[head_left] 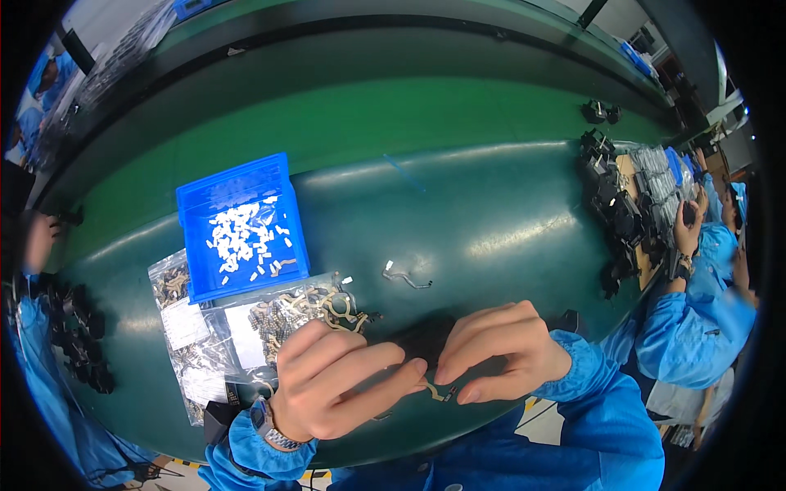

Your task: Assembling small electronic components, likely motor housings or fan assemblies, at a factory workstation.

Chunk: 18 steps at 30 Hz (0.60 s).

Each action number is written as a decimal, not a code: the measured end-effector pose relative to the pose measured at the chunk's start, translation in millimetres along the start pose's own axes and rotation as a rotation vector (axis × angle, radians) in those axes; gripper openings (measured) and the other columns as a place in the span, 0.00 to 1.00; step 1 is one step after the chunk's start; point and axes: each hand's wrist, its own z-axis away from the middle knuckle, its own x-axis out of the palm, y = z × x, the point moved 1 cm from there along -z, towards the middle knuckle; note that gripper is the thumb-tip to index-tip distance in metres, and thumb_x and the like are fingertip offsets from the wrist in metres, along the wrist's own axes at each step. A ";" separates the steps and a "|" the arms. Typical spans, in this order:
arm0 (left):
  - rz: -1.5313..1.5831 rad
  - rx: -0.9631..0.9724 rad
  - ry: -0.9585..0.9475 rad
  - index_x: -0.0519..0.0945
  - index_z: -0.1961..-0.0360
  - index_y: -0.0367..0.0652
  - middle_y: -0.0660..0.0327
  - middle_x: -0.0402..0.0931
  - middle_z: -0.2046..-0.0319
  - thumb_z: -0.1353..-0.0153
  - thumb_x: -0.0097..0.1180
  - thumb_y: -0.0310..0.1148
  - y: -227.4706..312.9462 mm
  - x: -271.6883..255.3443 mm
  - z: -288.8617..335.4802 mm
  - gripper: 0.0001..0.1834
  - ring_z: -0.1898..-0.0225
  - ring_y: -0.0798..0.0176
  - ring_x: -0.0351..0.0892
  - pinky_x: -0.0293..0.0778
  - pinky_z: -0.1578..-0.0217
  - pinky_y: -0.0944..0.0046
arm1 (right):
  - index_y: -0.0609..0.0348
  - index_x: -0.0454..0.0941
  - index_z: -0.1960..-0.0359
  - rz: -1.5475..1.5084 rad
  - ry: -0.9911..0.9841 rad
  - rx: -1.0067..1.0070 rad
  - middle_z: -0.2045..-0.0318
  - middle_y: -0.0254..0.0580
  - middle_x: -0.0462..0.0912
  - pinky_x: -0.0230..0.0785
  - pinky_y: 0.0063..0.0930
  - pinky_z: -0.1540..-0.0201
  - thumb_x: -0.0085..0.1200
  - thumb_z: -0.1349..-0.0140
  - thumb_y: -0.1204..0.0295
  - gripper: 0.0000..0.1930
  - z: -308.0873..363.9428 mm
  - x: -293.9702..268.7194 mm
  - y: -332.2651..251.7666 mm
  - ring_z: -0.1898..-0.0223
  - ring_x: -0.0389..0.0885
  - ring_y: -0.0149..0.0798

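Observation:
My left hand (340,385), with a metal-banded watch (274,430) on its wrist, pinches a short tan cable (434,391) between thumb and forefinger. The cable's dark end points to the right. Beside that end, my right hand (503,352) has thumb and forefinger apart, and I see no clear grip on it. A black part (422,331) shows between and behind the hands; its shape is partly hidden. Another short cable (407,278) with a white tip lies on the green table beyond the hands.
Left of centre stands a blue bin (298,245) holding small white pieces. Clear bags of tan cables (286,319) lie in front of it. Black parts pile up at the right (610,196) and left (78,335). Co-workers in blue sleeves (688,335) sit at both sides.

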 end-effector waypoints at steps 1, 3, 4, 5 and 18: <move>0.000 -0.001 -0.013 0.97 0.62 0.57 0.70 0.86 0.63 0.60 0.83 0.37 0.2 -0.5 0.3 0.18 0.68 0.66 0.76 0.69 0.69 0.64 | 0.64 0.90 0.54 0.002 0.003 0.000 0.61 0.44 0.91 0.83 0.30 0.63 0.74 0.36 0.75 0.11 0.6 0.3 0.5 0.64 0.89 0.40; 0.001 -0.001 -0.028 0.97 0.62 0.57 0.70 0.86 0.63 0.60 0.83 0.37 -0.5 -0.5 1.0 0.18 0.68 0.66 0.76 0.69 0.69 0.64 | 0.62 0.91 0.55 0.012 -0.001 -0.013 0.62 0.42 0.91 0.83 0.30 0.63 0.74 0.36 0.75 0.10 2.0 0.7 2.8 0.65 0.89 0.39; -0.005 0.016 -0.032 0.97 0.61 0.57 0.70 0.86 0.63 0.60 0.83 0.38 -1.3 -0.1 1.5 0.19 0.69 0.65 0.77 0.69 0.69 0.64 | 0.62 0.91 0.55 0.012 0.000 -0.013 0.62 0.42 0.91 0.83 0.30 0.63 0.74 0.36 0.75 0.10 2.7 1.1 3.5 0.65 0.89 0.39; -0.011 0.032 -0.035 0.97 0.61 0.56 0.69 0.86 0.63 0.60 0.84 0.40 -2.0 0.4 2.0 0.20 0.69 0.65 0.77 0.70 0.69 0.63 | 0.62 0.91 0.56 -0.004 0.003 -0.007 0.62 0.42 0.91 0.82 0.31 0.63 0.74 0.36 0.75 0.09 3.6 1.6 4.2 0.65 0.89 0.40; 0.132 -0.253 -0.428 0.86 0.39 0.48 0.66 0.83 0.46 0.62 0.82 0.53 -8.5 12.0 -0.7 0.45 0.43 0.53 0.75 0.66 0.43 0.50 | 0.48 0.94 0.64 0.448 -0.227 -0.228 0.62 0.26 0.86 0.69 0.32 0.59 0.79 0.47 0.62 0.11 0.3 -23.2 -2.2 0.60 0.78 0.37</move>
